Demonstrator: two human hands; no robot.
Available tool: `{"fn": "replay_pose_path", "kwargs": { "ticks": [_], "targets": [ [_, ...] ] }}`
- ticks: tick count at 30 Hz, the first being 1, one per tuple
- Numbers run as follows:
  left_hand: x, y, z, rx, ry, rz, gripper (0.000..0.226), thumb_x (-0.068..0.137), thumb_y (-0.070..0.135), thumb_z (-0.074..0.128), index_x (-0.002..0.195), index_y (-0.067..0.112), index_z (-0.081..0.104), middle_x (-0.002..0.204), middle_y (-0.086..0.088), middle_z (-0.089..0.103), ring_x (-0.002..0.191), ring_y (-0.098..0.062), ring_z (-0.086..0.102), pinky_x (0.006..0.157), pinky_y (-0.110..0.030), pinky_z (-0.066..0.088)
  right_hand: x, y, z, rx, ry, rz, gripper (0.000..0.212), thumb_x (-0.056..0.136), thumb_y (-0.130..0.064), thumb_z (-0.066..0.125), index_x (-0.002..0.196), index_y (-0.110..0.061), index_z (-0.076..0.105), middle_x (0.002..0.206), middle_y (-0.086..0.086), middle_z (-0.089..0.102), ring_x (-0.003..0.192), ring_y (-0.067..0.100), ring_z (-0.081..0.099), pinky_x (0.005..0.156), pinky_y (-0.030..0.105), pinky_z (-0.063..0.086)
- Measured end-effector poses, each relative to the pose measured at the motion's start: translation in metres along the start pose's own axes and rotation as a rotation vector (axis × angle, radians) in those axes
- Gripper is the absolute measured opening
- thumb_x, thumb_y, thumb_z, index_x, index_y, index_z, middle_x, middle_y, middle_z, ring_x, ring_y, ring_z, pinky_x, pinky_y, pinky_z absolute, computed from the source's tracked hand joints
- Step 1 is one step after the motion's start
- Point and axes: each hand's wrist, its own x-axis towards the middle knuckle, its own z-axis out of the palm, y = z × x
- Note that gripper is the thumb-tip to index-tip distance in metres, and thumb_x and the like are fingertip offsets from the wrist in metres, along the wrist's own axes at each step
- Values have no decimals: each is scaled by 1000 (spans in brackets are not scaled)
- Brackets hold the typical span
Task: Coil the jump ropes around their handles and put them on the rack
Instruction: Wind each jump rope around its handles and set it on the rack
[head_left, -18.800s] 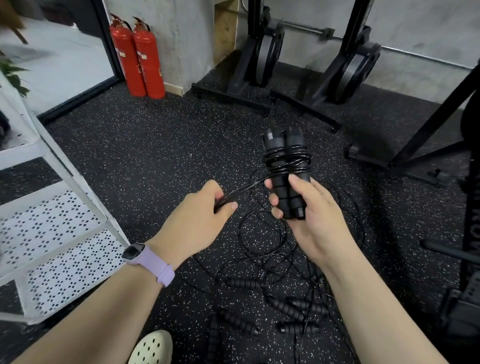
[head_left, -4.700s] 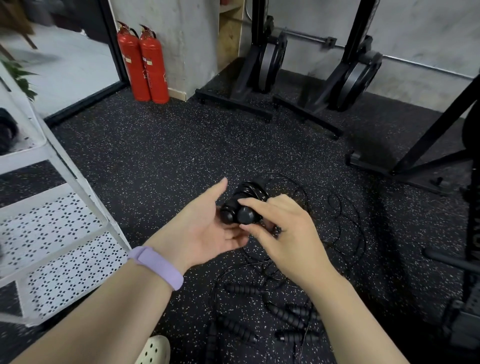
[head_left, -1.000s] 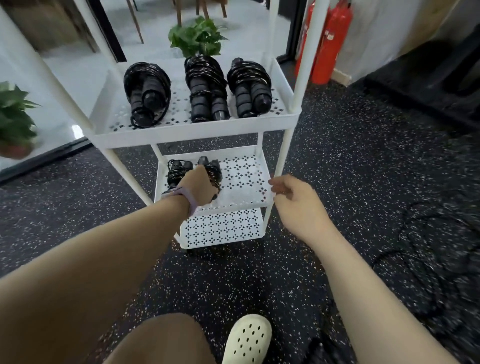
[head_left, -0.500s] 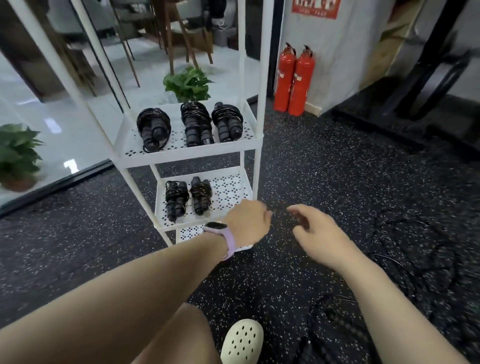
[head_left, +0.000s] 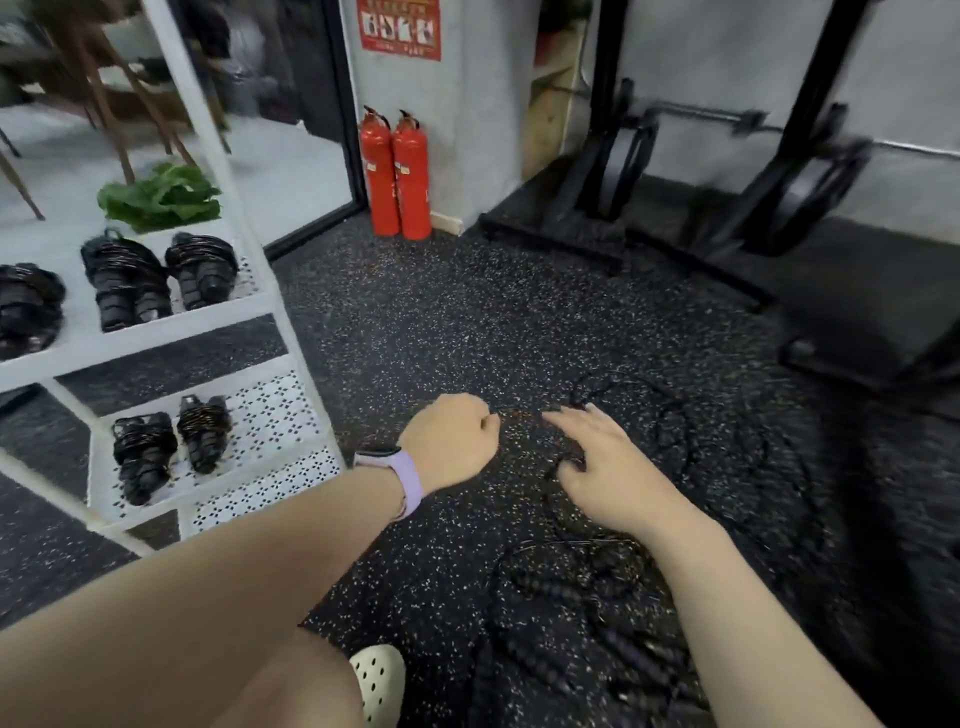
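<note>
Neither hand holds anything: the left hand (head_left: 451, 440), a lilac band on its wrist, hangs loosely curled and empty over the floor, while the right hand (head_left: 605, 470) reaches out with fingers spread and relaxed above a loop of cord, contact with it too blurred to call. At far left stands the white perforated metal rack (head_left: 270, 306), its upper shelf carrying three black coiled jump-rope bundles (head_left: 124, 291) and its middle shelf two more black wrapped bundles (head_left: 169, 447), side by side near that shelf's left end, with bare shelf to their right. Behind the rack, two red fire extinguishers (head_left: 396, 174) stand against a grey wall. On the black speckled rubber floor (head_left: 441, 322), centre to right, lies the tangle of loose black jump ropes (head_left: 587, 577), thin cords looping out past the right hand and ribbed handles scattered nearer the person, beside a cream perforated clog (head_left: 378, 680). The step in hand appears to be fetching the next rope. That move calls for picking one pair of handles out of the tangle, drawing its cord free of its neighbours, then pairing the handles for wrapping; snagged loops look the likely nuisance.
</note>
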Motion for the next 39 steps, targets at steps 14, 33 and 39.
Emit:
{"fn": "replay_pose_path", "kwargs": {
  "ticks": [14,33,39],
  "targets": [
    [67,28,130,-32,-231,-134,56,110,35,39,83,4,77,46,4,59,39,-14,48,52,-27,43,-32,162,-15,317,-21,387,65,106,-16,52,155,-54,32,137,-10,62,42,7,38,48,25,40],
    [88,-70,348,22,-593,-538,22,98,12,52,115,3,63,117,-20,67,101,-36,65,75,-38,50,36,205,51,189,-367,614,66,105,-2,39,160,-39,33,159,-9,43,35,0,49,35,18,34],
    [71,-99,407,-70,-454,-997,53,100,25,57,143,2,36,142,-20,52,125,-38,57,97,-47,49,43,206,61,217,-375,604,57,109,-8,41,156,-42,38,152,-13,47,29,-2,45,32,15,32]
  ]
}}
